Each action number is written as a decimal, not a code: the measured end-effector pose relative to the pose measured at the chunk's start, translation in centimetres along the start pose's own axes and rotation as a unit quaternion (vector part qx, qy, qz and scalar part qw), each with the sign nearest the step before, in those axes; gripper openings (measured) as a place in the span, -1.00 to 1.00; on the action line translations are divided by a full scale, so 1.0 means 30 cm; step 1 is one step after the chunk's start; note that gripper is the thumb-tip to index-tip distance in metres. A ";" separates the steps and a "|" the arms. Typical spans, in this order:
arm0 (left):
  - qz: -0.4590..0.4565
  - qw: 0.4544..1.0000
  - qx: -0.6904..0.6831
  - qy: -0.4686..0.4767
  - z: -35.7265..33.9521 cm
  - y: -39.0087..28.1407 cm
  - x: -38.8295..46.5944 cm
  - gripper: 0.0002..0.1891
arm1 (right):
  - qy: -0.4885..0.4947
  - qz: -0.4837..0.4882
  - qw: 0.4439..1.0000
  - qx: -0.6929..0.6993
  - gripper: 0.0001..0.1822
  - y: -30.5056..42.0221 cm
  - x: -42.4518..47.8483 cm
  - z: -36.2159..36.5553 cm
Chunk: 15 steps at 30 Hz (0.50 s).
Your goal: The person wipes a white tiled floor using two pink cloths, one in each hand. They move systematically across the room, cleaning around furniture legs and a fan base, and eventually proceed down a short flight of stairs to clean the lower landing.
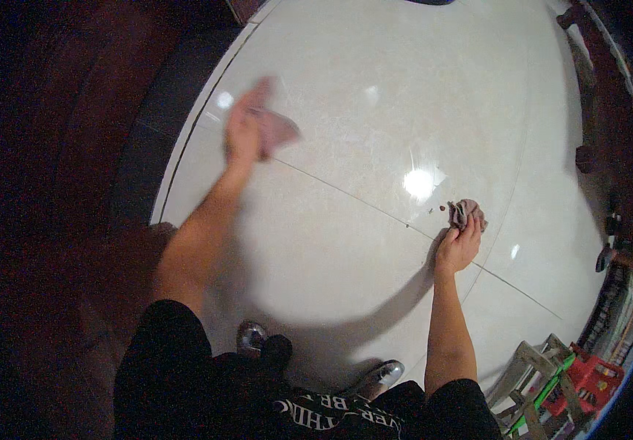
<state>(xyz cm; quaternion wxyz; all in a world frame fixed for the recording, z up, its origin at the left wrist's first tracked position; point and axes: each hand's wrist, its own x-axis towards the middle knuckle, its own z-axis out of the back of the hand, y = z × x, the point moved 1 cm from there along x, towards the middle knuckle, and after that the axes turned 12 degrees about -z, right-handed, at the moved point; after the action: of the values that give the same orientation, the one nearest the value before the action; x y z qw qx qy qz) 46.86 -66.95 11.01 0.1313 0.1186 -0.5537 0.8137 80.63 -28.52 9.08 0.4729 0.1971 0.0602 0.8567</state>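
My left hand, blurred by motion, grips a pinkish-brown cloth over the glossy pale tile floor, close to the floor's dark-lined left border. Farther right and nearer to me, my right hand presses a crumpled greyish-pink cloth with dark folds against the tiles. Just left of that cloth lies a small dark brown crumb, and a few other tiny specks are scattered around it. A thin tile joint runs diagonally between the two hands.
Dark furniture with wooden legs lines the right side. At the lower right stand a wooden stool or rack, a green strip and a red plastic container. My shoes are at the bottom. A dark step or panel borders the left.
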 end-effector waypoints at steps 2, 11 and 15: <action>-0.005 0.988 0.105 -0.116 0.181 0.295 0.118 -0.49 | 0.009 -0.028 0.999 -0.019 -0.44 0.020 -0.027 -0.017; -0.070 0.927 0.356 0.090 -0.249 0.242 0.360 -0.55 | 0.005 -0.009 0.999 -0.033 -0.45 -0.007 -0.036 -0.004; -0.135 0.945 0.258 0.148 -0.547 0.095 0.447 -0.57 | 0.012 -0.004 1.000 -0.024 -0.46 0.004 -0.035 -0.015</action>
<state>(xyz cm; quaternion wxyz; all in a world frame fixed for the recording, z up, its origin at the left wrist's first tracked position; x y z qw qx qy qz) 32.54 -51.54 7.19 0.2849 0.1003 -0.2779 0.9119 80.87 -29.44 8.41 0.4803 0.1748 0.0461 0.8583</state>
